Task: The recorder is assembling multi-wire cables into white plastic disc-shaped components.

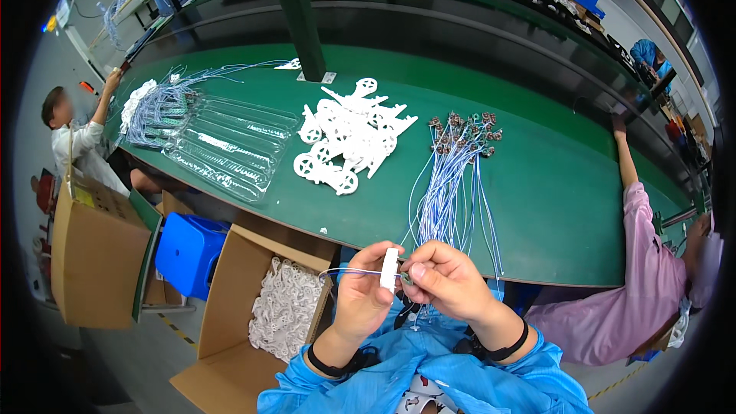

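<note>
My left hand [362, 291] pinches a small white plastic piece [389, 268] upright, with a thin blue-white wire [345, 271] running out to the left of it. My right hand [446, 280] meets it from the right, fingertips on a small grey connector [406, 277] at the wire's end. Both hands hover just in front of the green bench's near edge [368, 241]. On the bench ahead lie a bundle of blue-white wires with brown end parts [454, 176] and a heap of white flat plastic parts [349, 138].
Clear plastic trays [230, 146] and another wire bundle [157, 107] lie at the bench's left. Below are an open cardboard box of white parts [284, 307], a blue bin [188, 253] and a second carton [96, 249]. One person sits at left [80, 146], another in pink at right [629, 291].
</note>
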